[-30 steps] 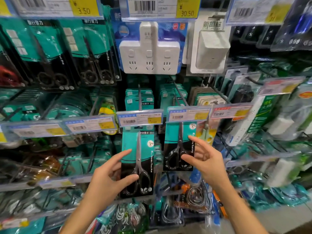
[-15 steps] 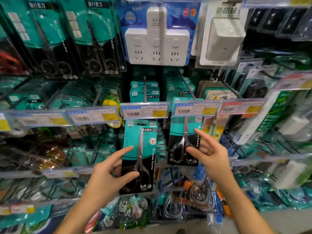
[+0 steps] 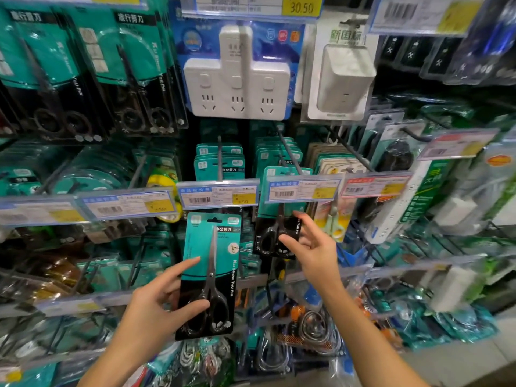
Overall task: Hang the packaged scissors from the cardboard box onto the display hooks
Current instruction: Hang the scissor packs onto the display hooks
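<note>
Left hand [image 3: 156, 308]: holds the scissors pack [image 3: 209, 275] upright, thumb on front, index finger along its left edge.
Pack position: just below the price tag [image 3: 217, 194], its top near the hook [image 3: 219, 160].
Right hand [image 3: 314, 247]: fingers spread, holding nothing, beside a hung pack [image 3: 275, 236].
</note>
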`<state>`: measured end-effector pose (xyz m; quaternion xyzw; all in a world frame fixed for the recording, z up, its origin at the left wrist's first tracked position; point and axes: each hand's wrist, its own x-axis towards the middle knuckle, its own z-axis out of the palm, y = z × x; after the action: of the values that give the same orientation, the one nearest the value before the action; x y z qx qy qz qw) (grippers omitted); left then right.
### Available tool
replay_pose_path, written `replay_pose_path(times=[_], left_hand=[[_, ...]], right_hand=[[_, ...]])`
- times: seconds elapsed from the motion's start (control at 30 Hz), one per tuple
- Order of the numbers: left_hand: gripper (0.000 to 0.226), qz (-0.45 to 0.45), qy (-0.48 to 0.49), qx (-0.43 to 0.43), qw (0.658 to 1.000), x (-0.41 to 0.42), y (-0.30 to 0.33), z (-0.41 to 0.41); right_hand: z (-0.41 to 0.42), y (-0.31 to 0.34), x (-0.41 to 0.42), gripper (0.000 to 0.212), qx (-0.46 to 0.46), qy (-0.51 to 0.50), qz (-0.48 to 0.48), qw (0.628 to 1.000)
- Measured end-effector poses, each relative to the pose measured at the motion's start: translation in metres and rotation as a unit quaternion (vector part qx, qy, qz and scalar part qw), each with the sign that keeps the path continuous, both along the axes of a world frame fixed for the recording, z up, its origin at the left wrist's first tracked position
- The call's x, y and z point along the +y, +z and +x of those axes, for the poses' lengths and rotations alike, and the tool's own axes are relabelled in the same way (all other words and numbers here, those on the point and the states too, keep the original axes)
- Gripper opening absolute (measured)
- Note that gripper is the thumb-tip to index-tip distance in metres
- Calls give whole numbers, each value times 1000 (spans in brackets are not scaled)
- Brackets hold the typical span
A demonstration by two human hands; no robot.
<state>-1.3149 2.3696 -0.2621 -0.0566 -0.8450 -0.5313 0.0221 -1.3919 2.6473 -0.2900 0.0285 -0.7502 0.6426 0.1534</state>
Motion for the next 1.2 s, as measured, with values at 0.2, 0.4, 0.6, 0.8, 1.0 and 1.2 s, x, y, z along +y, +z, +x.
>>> replay_pose_path(times=[0.2,0.4,0.6,0.8,1.0,1.2], left_hand=[[70,9,-2,-1,1000,-1,1,-2],[68,21,3,-22,1000,-10,-8,-3],[68,49,3,-36,998,-15,-17,-2],[68,38,20,-15,999,-14,-11,2],[69,33,31,9,999,-20,-8,5],[71,56,43,5,997,-21,0,7]], right_hand=[[-17,0,0,47,-10,-4,-5,1000],[-38,0,-2,44,-23,-38,0,999],[-53,1,-10,28,-30,-62,22,997],[-54,-2,-16,36,-32,-65,55,996],[-38,-1,-19,38,-58,-56,48,996],[1,-1,-28,33,-47,-44,123,990]])
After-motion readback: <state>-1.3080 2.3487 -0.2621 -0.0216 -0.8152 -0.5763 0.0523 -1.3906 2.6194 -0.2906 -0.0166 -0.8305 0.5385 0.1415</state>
